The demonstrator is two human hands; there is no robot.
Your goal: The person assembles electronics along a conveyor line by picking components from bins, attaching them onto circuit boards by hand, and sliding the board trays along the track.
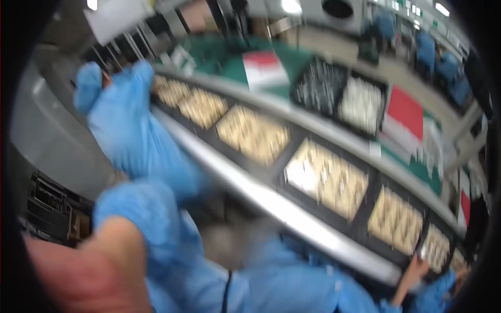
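My left hand (86,274) is raised very close at the lower left, large and smeared by motion. Its bare wrist comes out of a blue sleeve cuff (138,206). The fingers run out of the picture, so their grip and anything in them stay hidden. I do not see my right hand. Beyond the left arm, a line with a pale metal edge (250,195) slants from upper left to lower right. Black trays stand on it in a row, including one filled with small cream-coloured pieces (326,180). Neither of my hands visibly touches these trays.
A co-worker in blue (130,125) is at the upper left beside the line. Another person's hand (414,274) reaches a tray at the lower right. Across the line, a green table (211,57) bears a tray of white pieces (361,104) and red-and-white sheets (404,112).
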